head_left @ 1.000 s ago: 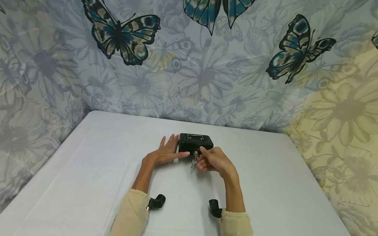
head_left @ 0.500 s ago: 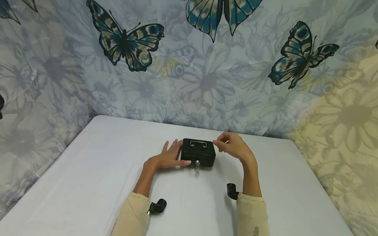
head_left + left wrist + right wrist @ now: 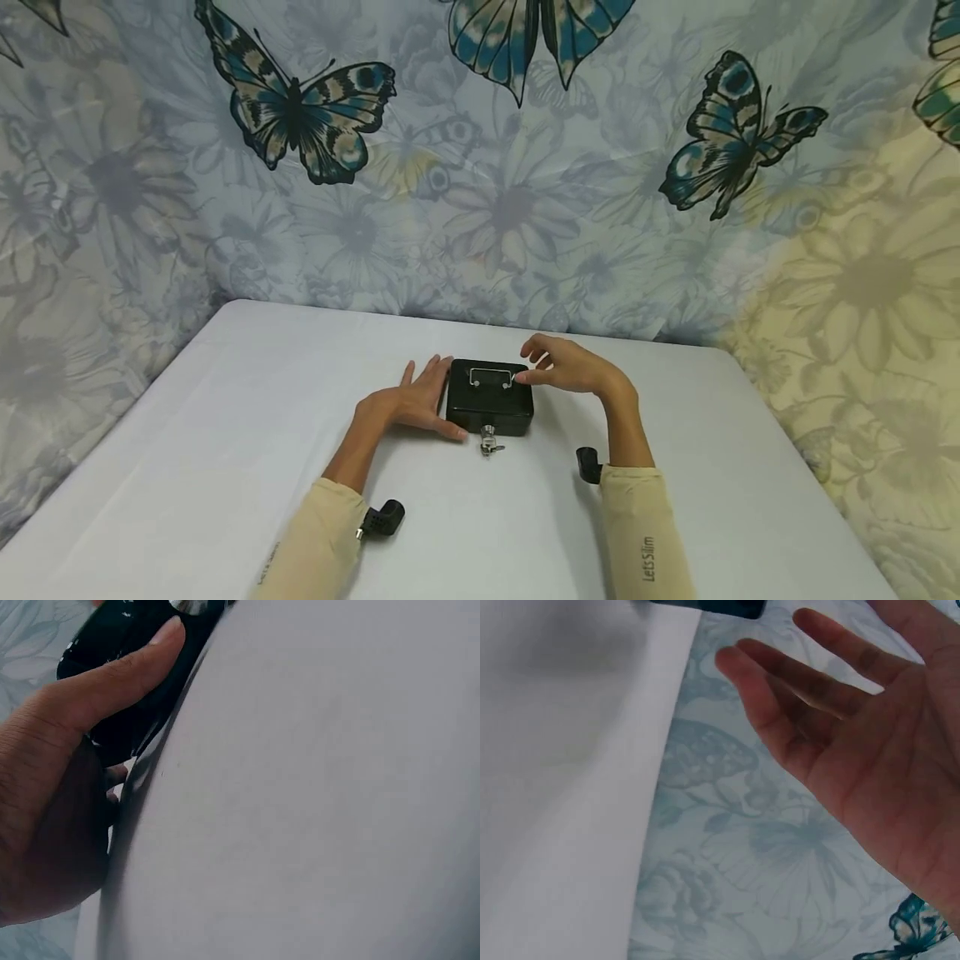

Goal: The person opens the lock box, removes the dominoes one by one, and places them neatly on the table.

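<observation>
Two hands flank a small black cash box [image 3: 489, 398] on the white desk [image 3: 225, 467]. The left hand [image 3: 408, 403] lies flat with fingers straight against the box's left side, its thumb running along the front lower edge; the left wrist view shows that thumb pressed on the dark box wall. The right hand [image 3: 564, 367] hovers over the box's right rear corner, fingers relaxed and only loosely bent, fingertips just at the end of the metal handle [image 3: 491, 377] on the lid; whether they touch it cannot be told. The right wrist view shows that palm spread, holding nothing. The lid sits closed. A key [image 3: 489, 437] sticks out of the lock in the front face, between the two hands and nearer the person, with a second key hanging from it onto the desk. Both forearms wear beige sleeves [image 3: 645, 542]. Beyond the hands, a cloth backdrop [image 3: 510, 200] printed with flowers and butterflies rises behind the desk.
</observation>
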Available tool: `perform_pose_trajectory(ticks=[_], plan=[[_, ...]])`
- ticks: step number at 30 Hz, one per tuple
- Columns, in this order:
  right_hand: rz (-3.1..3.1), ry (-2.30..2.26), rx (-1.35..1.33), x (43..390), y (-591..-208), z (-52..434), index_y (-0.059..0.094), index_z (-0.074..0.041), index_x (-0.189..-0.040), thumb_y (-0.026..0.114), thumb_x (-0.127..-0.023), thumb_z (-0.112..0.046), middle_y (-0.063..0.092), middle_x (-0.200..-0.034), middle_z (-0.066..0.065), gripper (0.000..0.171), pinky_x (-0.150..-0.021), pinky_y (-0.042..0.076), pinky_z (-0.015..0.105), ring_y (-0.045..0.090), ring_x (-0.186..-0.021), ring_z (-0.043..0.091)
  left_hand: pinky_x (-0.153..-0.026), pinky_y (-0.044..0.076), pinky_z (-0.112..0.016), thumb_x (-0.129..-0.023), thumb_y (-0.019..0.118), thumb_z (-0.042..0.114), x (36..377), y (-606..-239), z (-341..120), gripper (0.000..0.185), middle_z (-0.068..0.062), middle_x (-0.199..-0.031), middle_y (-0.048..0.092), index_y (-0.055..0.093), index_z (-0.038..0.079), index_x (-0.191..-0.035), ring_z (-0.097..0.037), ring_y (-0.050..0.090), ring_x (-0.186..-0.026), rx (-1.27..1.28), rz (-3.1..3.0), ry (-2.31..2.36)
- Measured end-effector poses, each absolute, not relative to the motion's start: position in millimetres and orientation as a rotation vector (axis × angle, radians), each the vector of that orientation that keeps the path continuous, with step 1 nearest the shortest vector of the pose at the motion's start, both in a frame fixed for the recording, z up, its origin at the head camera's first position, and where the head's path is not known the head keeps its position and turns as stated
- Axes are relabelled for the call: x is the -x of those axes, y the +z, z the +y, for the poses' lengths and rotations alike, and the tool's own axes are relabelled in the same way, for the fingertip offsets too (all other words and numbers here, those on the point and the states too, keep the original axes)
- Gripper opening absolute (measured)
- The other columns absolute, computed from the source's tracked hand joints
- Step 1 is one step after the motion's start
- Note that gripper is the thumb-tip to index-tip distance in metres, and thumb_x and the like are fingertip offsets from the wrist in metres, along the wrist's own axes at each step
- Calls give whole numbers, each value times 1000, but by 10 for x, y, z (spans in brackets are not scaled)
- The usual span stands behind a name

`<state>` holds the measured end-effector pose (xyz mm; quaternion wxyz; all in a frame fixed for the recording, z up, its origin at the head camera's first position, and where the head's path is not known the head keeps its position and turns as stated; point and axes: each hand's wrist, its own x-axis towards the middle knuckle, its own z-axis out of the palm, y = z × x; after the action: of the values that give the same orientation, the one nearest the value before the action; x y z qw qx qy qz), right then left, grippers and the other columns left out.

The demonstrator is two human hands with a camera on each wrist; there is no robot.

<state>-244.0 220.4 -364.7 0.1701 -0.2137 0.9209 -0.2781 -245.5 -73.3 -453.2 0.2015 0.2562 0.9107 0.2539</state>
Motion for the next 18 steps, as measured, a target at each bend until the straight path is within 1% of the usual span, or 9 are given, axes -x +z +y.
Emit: perform_pose_trajectory(ticks=[4, 6, 11, 13, 15, 18], plan=[[2554, -738, 644, 2427, -3630, 2167, 52, -6, -145, 76, -96, -37, 58, -148, 20, 63, -110, 50, 55, 56, -139, 42, -134, -3, -59, -78, 84, 57, 2470, -4474, -745, 135, -21, -177, 4, -1, 2, -167, -33, -1, -167, -699, 2523, 609], [2551, -692, 660, 2389, -3618, 2159, 50, -6, -148, 79, -93, -38, 56, -152, 19, 70, -111, 50, 56, 53, -142, 42, -134, -2, -59, -77, 85, 57, 2479, -4458, -745, 136, -20, -177, 3, -1, 3, -167, -32, -1, -167, -703, 2504, 570], [2564, -543, 635, 2270, -3580, 2099, 42, -7, -158, 90, -82, -39, 48, -160, 17, 95, -117, 44, 58, 45, -149, 40, -133, -2, -61, -77, 82, 62, 2511, -4486, -749, 138, -17, -178, -1, -4, 3, -168, -31, -4, -167, -728, 2476, 530], [2578, -488, 592, 2237, -3561, 2055, 35, -7, -161, 92, -80, -37, 41, -165, 19, 104, -122, 38, 59, 38, -155, 40, -133, -2, -61, -78, 81, 62, 2525, -4496, -748, 137, -16, -178, 0, -3, 3, -168, -32, -5, -167, -737, 2488, 536], [2594, -426, 553, 2214, -3533, 2005, 28, -6, -164, 93, -79, -35, 31, -170, 22, 111, -125, 33, 61, 29, -159, 40, -133, -2, -62, -78, 81, 62, 2547, -4501, -735, 136, -15, -178, 0, -3, 3, -168, -31, -5, -167, -751, 2512, 548], [2613, -346, 508, 2174, -3561, 1888, 24, -7, -165, 94, -78, -33, 29, -170, 23, 114, -123, 35, 64, 29, -159, 40, -132, -3, -63, -79, 82, 59, 2518, -4522, -751, 134, -14, -178, 2, -1, 3, -168, -32, -3, -167, -748, 2543, 561]])
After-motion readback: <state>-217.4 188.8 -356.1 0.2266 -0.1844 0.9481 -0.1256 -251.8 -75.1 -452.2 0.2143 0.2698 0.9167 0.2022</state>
